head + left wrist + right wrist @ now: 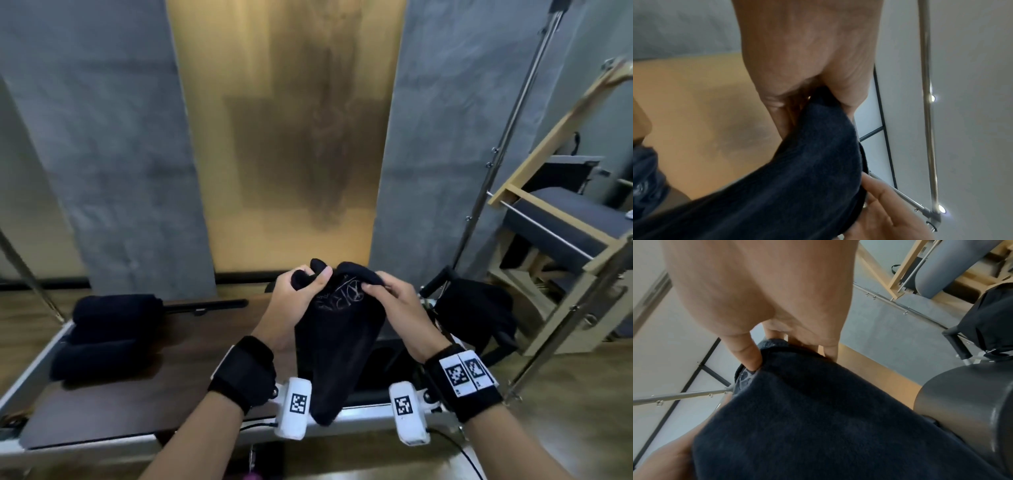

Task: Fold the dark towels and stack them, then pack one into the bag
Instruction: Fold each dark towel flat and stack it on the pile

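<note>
Head view downward; wrist views close, perhaps upward, on towel (337, 342).

Both hands raised together: left (291, 301), right (399, 301), fingers curled, pinching.

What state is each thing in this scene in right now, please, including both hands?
held towel: lifted off the bench, hanging, gripped at its top edge.
left hand: gripping the towel's top left.
right hand: pinching the towel's top right.
stacked towels: folded, piled on the bench's left end.
bag: dark, slumped at the bench's right end; opening not visible.
</note>
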